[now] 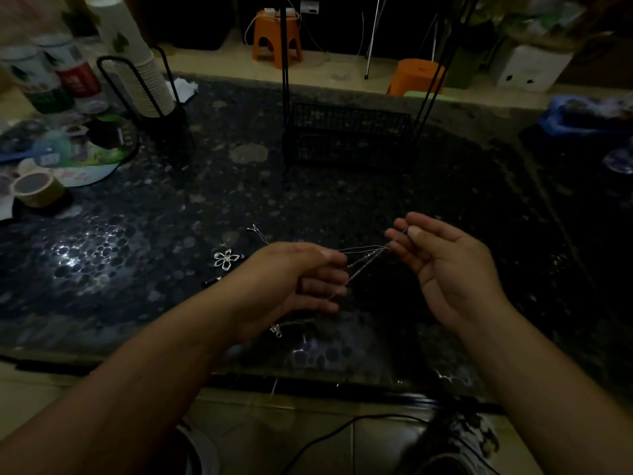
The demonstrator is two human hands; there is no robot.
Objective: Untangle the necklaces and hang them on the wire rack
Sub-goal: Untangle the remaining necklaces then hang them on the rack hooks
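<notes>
The chains (364, 260) are held taut above the table (342, 207), stretched between the two hands near the front edge. The left hand (301, 279) is curled, with thin strands pinched between thumb and fingers; the right hand (442, 265), at 3 o'clock from it, pinches the other ends at its fingertips, palm turned up. Several strands are seen to fan out from the right pinch toward the left, so the knot is judged to lie close to the right fingers, though this cannot be made out in the dim light. The step is best done with tension eased: a knot is tightened by pulling, so slack should be given and one strand worked loose at a time. A loose end with a clasp (275, 329) hangs at 6 o'clock of the left hand and could snag. A flower pendant (226, 258) lies on the table at 9 o'clock of the left hand, apart from it. Farther back, at 12 o'clock, the rack (346, 135) stands with a mesh basket at its base; whether anything lies in it cannot be told, and nothing is seen hung on its uprights. At 10 o'clock a cup holder (137, 94) is filled with a stack of paper cups, with bottles (68, 73) beside it and a tape roll (36, 188) nearer at 9 o'clock.
</notes>
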